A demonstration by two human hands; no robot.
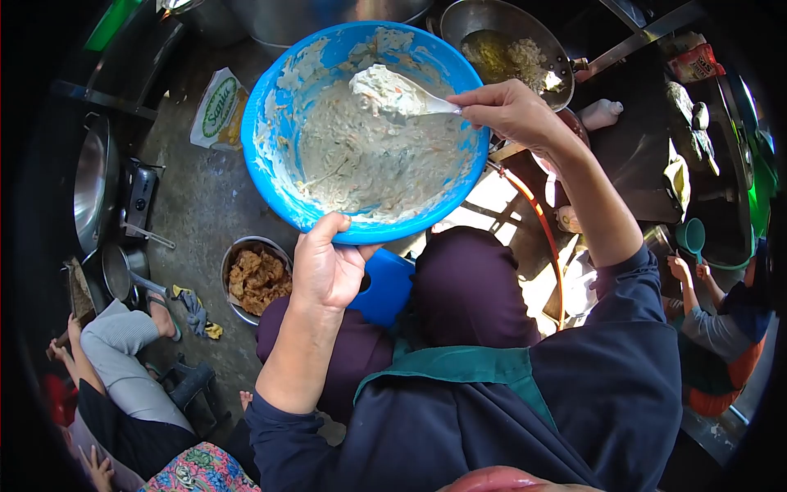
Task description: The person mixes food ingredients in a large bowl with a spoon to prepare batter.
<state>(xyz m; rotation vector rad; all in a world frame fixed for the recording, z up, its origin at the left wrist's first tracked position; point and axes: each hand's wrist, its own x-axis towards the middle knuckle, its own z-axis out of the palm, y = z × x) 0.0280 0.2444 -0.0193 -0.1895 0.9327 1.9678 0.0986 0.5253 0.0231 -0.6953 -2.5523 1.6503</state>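
Note:
My left hand (pixel 326 261) grips the near rim of a large blue basin (pixel 261 176), thumb over the edge. Thick, pale batter (pixel 369 168) with orange and green flecks covers the basin's bottom and smears its walls. In my right hand (pixel 512 111) is the handle of a white spoon (pixel 434 104), pinched between thumb and fingers. A heaped lump of batter (pixel 384 88) sits on the spoon, above the basin's far side. The basin is tilted toward me.
A wok (pixel 502 25) with oil and pale food stands at the far right. Below left, a metal bowl (pixel 229 283) holds brown fried pieces (pixel 258 279). An oil pouch (pixel 220 111) lies on the floor. People sit at lower left and work at far right. An orange hose (pixel 541 215) runs beside my knee.

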